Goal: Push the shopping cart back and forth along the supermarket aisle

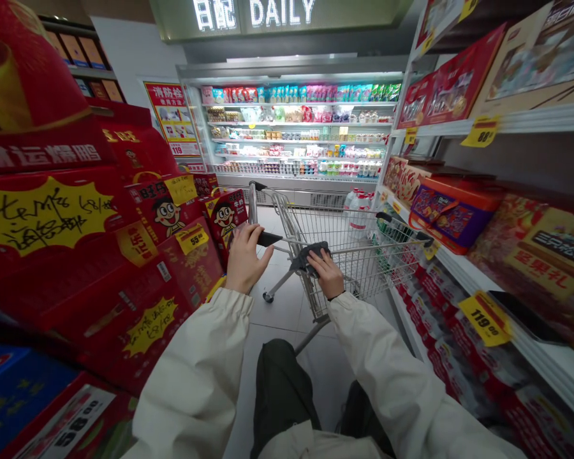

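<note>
Bright, even light comes from the lit fridge shelves (296,127) well ahead of the fingers (254,245). Soft shadows lie on the floor tiles (280,303) below them. Wide-angle distortion bends the boxes (43,217) at the frame edges; lower-right detail is slightly soft.

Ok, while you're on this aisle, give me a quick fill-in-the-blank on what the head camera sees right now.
The left hand and right hand rest on the cart handle of a wire ____.
The lit sign above the far chiller reads ____ in Latin letters.
The yellow price tag at the lower right reads ____.
The stacked cartons left of the hands are mainly ____.

Missing words: shopping cart; DAILY; 119.00; red.
</note>
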Demonstrator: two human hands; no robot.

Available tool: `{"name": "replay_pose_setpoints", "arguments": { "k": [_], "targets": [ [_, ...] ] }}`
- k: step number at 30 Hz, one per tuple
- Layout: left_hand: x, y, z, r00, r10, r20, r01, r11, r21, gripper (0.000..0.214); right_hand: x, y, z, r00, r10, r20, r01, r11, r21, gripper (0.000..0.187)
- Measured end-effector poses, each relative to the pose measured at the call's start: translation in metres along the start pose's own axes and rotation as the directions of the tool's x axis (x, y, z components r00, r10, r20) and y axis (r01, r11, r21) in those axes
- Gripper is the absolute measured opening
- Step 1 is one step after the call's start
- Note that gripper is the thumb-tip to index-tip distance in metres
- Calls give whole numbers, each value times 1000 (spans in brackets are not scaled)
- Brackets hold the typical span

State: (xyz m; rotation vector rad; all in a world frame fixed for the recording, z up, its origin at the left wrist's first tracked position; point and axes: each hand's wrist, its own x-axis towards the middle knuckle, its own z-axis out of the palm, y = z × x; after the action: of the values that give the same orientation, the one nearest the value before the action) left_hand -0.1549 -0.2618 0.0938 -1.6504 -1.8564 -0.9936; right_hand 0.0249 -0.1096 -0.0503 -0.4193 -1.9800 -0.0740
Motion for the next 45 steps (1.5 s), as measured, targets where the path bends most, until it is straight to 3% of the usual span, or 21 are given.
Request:
{"name": "replay_pose_setpoints", "arguments": {
  "k": [6,11,16,21,24,27,30,32,37,45],
  "targets": [
    [0,23,11,1000,4,-7,-4,1000,-17,46,-17,23,-11,992,118,32,-120,991,59,73],
    [-2,46,20,1000,3,-9,-4,999,-49,53,-27,45,-45,965,259,51,-264,949,171,59],
    [-4,69,26,998,66,20,-65,996,-67,59,-1,47,-89,910,382,-160,-359,920,156,41],
    [-5,86,29,986,160,45,-153,979,-134,61,33,35,-90,894,424,-144,-405,903,146,36],
    [5,78,30,973,211,98,-181,952,-246,51,34,37,-89,861,486,-150,-471,873,129,35],
    [31,56,37,946,269,182,-194,917,-349,48,29,47,-96,835,534,-135,-517,844,143,35],
    [59,35,49,900,319,297,-210,914,-346,48,27,59,-104,833,542,-109,-521,836,173,35],
    [71,29,58,896,329,297,-226,916,-333,45,27,64,-106,837,537,-108,-513,838,189,35],
    [70,30,70,936,287,206,-212,922,-323,42,28,68,-102,859,490,-148,-459,866,200,36],
    [58,34,65,951,250,181,-189,935,-299,38,28,67,-98,878,453,-153,-422,885,197,38]
  ]
}}
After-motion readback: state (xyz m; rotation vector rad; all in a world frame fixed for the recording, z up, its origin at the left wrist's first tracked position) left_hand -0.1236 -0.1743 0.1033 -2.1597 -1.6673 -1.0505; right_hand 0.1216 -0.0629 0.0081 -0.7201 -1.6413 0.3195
